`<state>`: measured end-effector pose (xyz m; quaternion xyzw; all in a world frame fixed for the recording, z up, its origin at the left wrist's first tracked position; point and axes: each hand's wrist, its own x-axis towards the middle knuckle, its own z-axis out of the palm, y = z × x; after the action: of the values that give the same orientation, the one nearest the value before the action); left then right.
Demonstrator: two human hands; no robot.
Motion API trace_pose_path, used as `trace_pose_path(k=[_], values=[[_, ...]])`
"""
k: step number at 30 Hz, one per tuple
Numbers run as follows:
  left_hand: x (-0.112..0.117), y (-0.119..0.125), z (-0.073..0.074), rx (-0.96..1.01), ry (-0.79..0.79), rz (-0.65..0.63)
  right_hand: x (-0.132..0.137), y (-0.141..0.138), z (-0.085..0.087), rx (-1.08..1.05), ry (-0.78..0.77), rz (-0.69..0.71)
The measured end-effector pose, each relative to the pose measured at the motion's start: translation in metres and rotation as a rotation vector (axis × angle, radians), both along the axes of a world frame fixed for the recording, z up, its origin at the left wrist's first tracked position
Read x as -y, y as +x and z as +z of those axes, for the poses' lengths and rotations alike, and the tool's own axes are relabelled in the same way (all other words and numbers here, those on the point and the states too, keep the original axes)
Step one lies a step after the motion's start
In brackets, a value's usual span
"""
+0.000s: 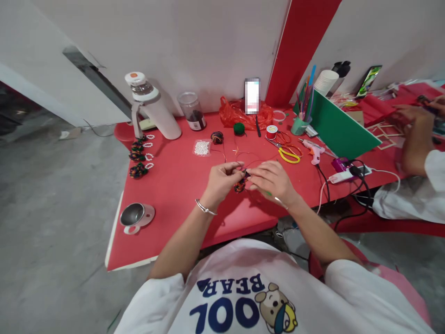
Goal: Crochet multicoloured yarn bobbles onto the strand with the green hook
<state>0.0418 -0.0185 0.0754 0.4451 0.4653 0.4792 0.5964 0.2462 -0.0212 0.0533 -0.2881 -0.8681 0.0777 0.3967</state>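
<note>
A small knotted piece of multicoloured yarn (239,186) hangs between my hands over the red table. My left hand (220,182) pinches its upper part between thumb and fingertips. From the other side, the fingers of my right hand (274,182) close on the same piece; a bit of something green shows under that palm. Thin thread runs from the work toward a dark multicoloured yarn ball (217,137). Beyond it sit a green yarn ball (239,129) and a bag of white beads (202,148). Yellow-handled scissors (289,155) lie right of my hands.
Several yarn pieces with bead loops (138,170) lie at left, near a steel mug (137,217). A flask (162,113), jar (192,111) and phone (252,96) stand behind. Rightward are a glue gun (314,150), power strip (349,174), green board (342,125) and a co-worker's arm (417,134).
</note>
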Motion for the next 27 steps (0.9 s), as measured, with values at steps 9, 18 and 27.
trace_pose_path(k=[9,18,27], values=[[-0.002,-0.013,0.007,0.041,-0.106,-0.185,0.002,-0.001,-0.009,-0.213,-0.07,0.124],[-0.002,-0.014,0.011,-0.015,-0.038,-0.314,-0.005,0.003,0.009,-0.606,-0.891,0.146],[0.002,0.008,-0.01,0.064,0.011,0.068,0.026,-0.049,-0.035,-0.502,-0.175,-0.325]])
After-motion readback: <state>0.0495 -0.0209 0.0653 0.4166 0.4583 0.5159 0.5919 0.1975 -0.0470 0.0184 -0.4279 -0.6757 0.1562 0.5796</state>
